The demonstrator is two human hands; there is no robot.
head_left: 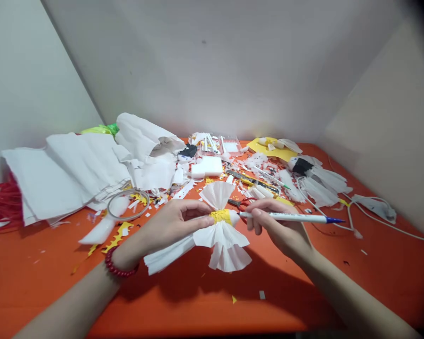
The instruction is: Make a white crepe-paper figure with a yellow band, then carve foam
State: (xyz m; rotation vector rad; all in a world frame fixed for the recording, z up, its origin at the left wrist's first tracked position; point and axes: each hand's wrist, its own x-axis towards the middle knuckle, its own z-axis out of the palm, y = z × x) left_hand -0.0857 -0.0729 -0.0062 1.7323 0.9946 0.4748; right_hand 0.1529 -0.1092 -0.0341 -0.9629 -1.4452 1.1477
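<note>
Nearest us, over the bare front of the orange desk (198,301), we are holding a white crepe-paper figure (222,240) between both hands; we cannot tell whether its lower frill is touching the desk. Our left hand (173,221), with a red bead bracelet (118,268) on its wrist, is wrapping its grip around the figure's waist, fingertips pressing just beside the yellow band (221,216). Our right hand (275,226) is clasping a white pen (297,217) in a tight writing grip. The blue end is pointing off to the right, and the tip is lying at the small rounded white end just right of the band.

We are judging this to be the marking step, with the pen working on that small end. The next stroke is calling for a still left hand and light pressure, since the soft paper is likely to give under the tip.

Just behind the hands, red-handled scissors (238,203) and a wire ring (128,205) are lying among paper scraps. Farther back we are seeing a yellow utility knife (250,180), a white block (207,167) and a heap of white paper sheets (67,169) at the left. A yellow sheet (272,151) is lying near the wall, and a white cable (374,207) is trailing at the right.
</note>
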